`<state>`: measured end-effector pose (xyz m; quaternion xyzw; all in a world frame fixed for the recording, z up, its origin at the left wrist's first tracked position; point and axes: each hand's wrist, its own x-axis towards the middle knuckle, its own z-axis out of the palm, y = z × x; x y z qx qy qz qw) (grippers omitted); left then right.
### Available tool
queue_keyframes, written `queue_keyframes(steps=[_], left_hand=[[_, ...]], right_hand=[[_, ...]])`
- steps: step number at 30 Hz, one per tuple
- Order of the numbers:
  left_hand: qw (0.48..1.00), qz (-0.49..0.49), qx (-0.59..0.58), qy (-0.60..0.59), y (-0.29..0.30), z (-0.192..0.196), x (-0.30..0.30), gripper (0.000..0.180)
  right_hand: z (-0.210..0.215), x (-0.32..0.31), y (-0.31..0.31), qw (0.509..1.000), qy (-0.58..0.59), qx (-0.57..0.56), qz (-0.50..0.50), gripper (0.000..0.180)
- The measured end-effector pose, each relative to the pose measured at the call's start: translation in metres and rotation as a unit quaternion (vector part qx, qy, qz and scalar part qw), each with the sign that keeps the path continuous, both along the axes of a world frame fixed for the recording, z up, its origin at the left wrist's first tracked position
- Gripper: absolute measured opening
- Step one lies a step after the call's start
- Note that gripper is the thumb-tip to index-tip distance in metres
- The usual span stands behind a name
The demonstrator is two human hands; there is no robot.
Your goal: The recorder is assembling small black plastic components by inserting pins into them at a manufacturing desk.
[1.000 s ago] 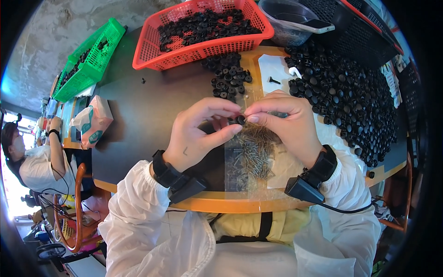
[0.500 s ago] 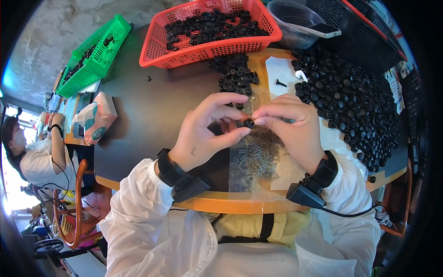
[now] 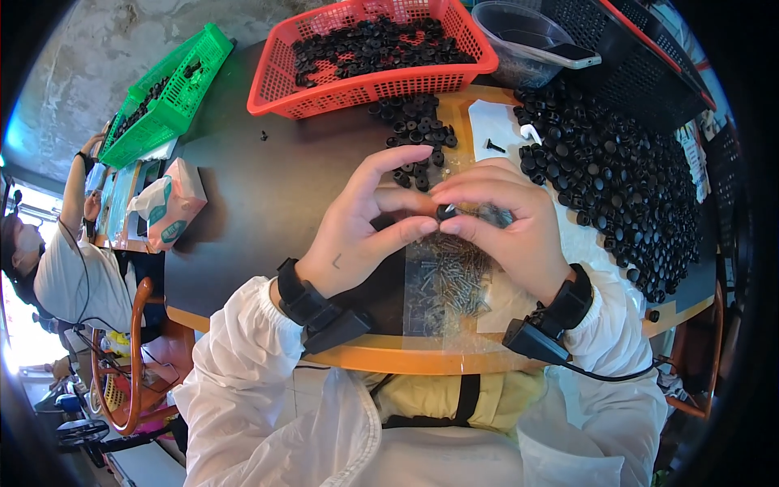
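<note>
Blk part [image 3: 445, 212], x1: btwn fingertips, above screw pile [image 3: 456, 280]. R hand [image 3: 519, 223] now pinching round it, vs. beside it 0.5 s ago; L hand [image 3: 353, 231] part-spread, grip unclear. Prob. mid-assy.

The left of two head-worn fisheye cameras looks down and forward from above the surface [image 3: 268, 219], upright, with the left hand [image 3: 357, 231] and right hand [image 3: 515, 223] close below and the red plastic basket [image 3: 373, 89] farther off at the upper rim.

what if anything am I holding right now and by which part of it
A small black part, between the fingertips of the left hand and right hand; exactly where it's gripped is hidden.
</note>
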<state>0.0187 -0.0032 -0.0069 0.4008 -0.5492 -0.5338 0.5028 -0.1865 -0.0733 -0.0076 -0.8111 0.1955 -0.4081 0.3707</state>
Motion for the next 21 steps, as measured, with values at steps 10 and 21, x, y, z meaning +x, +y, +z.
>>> queue_keyframes(steps=[10, 21], left_hand=[[0.803, 0.125, -0.298, -0.501, -0.025, 0.004, 0.043, 0.026], [0.783, 0.11, -0.313, -0.526, -0.025, 0.003, 0.034, 0.028]], right_hand=[[0.005, -0.001, 0.0, 0.942, -0.113, 0.311, -0.049, 0.025], [-0.004, -0.002, -0.002, 0.946, -0.125, 0.299, 0.012, 0.021]])
